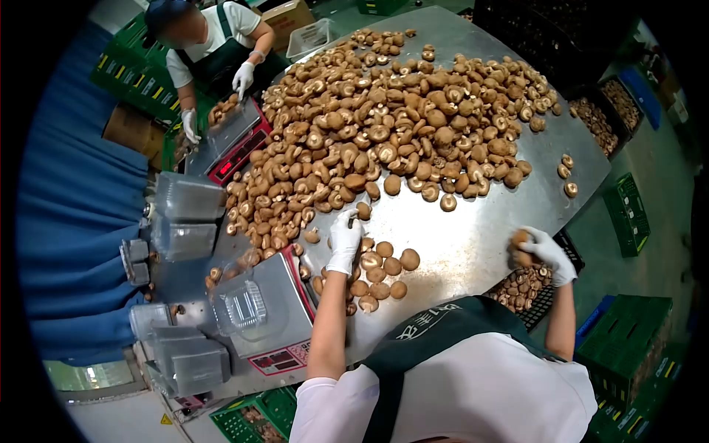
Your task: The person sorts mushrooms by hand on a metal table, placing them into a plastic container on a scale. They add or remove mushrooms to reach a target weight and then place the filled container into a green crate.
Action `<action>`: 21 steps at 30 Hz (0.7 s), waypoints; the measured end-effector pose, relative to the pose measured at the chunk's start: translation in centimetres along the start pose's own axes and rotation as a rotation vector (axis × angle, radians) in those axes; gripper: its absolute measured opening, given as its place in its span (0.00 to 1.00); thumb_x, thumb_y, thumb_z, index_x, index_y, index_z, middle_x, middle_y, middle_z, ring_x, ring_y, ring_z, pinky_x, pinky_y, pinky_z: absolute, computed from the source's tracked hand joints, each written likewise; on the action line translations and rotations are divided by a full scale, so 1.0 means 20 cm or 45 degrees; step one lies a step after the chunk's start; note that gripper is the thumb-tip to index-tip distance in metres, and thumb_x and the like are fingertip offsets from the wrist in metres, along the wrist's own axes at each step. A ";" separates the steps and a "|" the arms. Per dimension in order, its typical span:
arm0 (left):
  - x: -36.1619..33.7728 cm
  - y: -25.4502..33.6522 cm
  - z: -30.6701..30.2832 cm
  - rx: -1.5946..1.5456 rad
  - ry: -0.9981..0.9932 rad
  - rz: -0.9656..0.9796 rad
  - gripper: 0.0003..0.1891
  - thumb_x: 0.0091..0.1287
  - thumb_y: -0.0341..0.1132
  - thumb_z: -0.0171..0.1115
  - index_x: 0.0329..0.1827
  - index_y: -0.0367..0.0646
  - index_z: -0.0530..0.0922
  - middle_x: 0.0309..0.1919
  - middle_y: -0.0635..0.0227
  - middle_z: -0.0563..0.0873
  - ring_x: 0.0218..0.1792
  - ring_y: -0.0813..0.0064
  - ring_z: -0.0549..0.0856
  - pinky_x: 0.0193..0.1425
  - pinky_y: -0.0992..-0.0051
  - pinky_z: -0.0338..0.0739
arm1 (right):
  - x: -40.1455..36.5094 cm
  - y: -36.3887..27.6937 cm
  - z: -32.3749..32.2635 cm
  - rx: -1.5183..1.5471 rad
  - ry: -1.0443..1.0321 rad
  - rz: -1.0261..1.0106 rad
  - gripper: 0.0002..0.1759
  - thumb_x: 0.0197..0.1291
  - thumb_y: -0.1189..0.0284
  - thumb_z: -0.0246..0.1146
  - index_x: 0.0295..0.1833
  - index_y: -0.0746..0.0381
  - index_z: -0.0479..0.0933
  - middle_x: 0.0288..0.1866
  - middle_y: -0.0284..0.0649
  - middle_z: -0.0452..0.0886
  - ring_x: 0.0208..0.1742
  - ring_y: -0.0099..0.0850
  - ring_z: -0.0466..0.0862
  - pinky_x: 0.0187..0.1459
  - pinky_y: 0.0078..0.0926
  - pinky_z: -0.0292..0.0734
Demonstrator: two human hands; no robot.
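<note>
My left hand, in a white glove, has its fingers curled at a brown shiitake mushroom by the edge of the big pile. Just below that hand lies a small group of shiitake mushrooms on the metal table. Off the table's right edge, my gloved right hand grips one or more shiitake mushrooms, slightly blurred. Beneath it is a black crate with many mushrooms in it.
A scale bearing an open clear plastic box is at my left. Stacked clear boxes line the table's left side. Across from me, a person in gloves works at another scale. Green crates stand at the right.
</note>
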State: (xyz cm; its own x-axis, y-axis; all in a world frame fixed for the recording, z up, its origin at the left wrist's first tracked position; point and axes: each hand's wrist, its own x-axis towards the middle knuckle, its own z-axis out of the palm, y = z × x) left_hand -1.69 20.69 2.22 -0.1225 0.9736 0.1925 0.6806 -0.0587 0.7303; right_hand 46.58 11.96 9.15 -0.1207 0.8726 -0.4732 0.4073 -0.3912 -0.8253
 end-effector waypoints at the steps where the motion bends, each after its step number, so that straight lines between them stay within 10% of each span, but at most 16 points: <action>1: -0.02 0.02 -0.02 -0.047 -0.015 -0.034 0.14 0.56 0.30 0.59 0.46 0.44 0.81 0.43 0.54 0.84 0.46 0.54 0.82 0.54 0.63 0.75 | -0.07 0.03 -0.09 -0.063 0.002 0.030 0.29 0.51 0.70 0.66 0.61 0.63 0.73 0.46 0.42 0.83 0.44 0.31 0.82 0.50 0.26 0.76; 4: -0.01 -0.02 -0.01 0.029 0.088 0.002 0.17 0.56 0.28 0.60 0.50 0.43 0.79 0.48 0.54 0.82 0.51 0.54 0.80 0.57 0.64 0.74 | -0.20 -0.05 -0.19 -0.610 0.081 0.487 0.32 0.48 0.68 0.67 0.61 0.66 0.72 0.41 0.46 0.84 0.42 0.32 0.83 0.49 0.28 0.77; 8: 0.04 0.07 -0.04 0.049 0.159 -0.031 0.28 0.57 0.30 0.62 0.63 0.41 0.69 0.58 0.52 0.75 0.59 0.54 0.75 0.65 0.65 0.69 | -0.11 0.02 -0.20 -1.033 0.317 0.398 0.36 0.48 0.61 0.68 0.64 0.64 0.70 0.45 0.55 0.82 0.44 0.45 0.84 0.47 0.35 0.78; 15: 0.20 0.15 0.02 0.256 -0.043 -0.119 0.42 0.57 0.41 0.66 0.73 0.45 0.55 0.70 0.52 0.61 0.68 0.54 0.65 0.67 0.64 0.65 | 0.28 -0.46 0.27 -0.756 0.192 -0.181 0.25 0.55 0.57 0.61 0.55 0.57 0.78 0.38 0.50 0.84 0.40 0.45 0.84 0.46 0.37 0.78; 21: 0.35 0.23 0.05 0.417 -0.170 -0.168 0.37 0.59 0.37 0.64 0.72 0.51 0.57 0.71 0.60 0.60 0.59 0.55 0.76 0.54 0.62 0.77 | 0.78 -0.89 0.82 -0.826 0.003 -0.619 0.21 0.55 0.63 0.62 0.53 0.58 0.79 0.42 0.48 0.84 0.40 0.45 0.84 0.45 0.36 0.79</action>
State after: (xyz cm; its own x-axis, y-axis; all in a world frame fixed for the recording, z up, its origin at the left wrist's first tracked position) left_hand 1.26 27.53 6.24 -0.1444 0.9895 0.0076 0.8629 0.1221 0.4904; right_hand 22.61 27.81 11.49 -0.4179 0.9023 -0.1061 0.7536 0.2791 -0.5951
